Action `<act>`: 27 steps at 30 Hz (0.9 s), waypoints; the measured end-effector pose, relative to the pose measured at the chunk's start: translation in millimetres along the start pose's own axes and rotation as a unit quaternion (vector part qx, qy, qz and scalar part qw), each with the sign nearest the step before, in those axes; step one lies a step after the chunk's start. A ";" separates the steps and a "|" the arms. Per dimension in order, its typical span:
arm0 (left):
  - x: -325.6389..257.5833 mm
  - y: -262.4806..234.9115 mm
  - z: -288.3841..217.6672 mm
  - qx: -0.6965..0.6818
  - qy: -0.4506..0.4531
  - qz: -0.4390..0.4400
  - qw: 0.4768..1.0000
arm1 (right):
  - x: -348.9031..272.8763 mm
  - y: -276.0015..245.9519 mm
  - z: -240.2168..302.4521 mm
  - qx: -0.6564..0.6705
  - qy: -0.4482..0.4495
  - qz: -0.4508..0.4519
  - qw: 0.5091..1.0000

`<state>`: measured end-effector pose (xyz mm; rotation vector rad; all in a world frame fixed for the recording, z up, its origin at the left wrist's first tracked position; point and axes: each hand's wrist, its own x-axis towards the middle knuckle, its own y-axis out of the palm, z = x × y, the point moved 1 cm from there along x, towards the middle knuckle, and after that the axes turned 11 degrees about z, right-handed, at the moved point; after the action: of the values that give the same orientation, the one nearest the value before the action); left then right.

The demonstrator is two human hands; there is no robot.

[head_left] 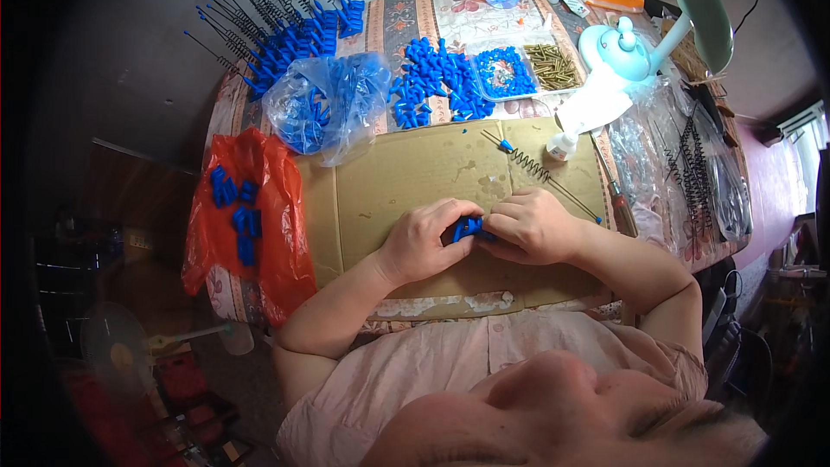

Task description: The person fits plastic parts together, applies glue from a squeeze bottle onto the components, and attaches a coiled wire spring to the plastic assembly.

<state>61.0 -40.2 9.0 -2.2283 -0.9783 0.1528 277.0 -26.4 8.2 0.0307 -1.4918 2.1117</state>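
Note:
A small blue plastic part (468, 227) is held between my two hands over a brown cardboard sheet (389, 156). The fingers of my left hand (424, 240) curl around one side of it. From the other side my right hand (538, 227) pinches at it, its fingertips partly hidden. Just beyond my right hand lies a black coiled spring (529, 164) on a thin rod, with a blue cone (505, 146) near one end. A small white bottle (562, 146) stands close to the spring.
Blue cones (437, 78) lie in a pile behind the cardboard, beside a tray of blue pieces (504, 73) and brass pins (551, 67). Left are a clear bag (328, 104), a red bag (259, 233) and spring-topped blue parts (294, 43). Right are a screwdriver (619, 203) and a lamp (618, 47).

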 end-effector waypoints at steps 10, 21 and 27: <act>-0.6 0.2 1.6 -0.005 -0.006 0.002 1.000 | -0.7 -1.7 0.9 0.000 0.015 0.031 0.999; 0.1 -0.2 0.6 -0.005 -0.006 0.003 1.000 | 0.3 0.7 -0.5 0.002 -0.001 0.005 1.000; 0.4 -0.4 0.1 -0.003 -0.002 0.000 1.000 | 0.0 -0.5 0.0 0.005 0.015 0.026 1.000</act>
<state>60.9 -39.7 9.3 -2.2351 -0.9808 0.1540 277.3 -26.3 8.6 -0.0348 -1.4802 2.1505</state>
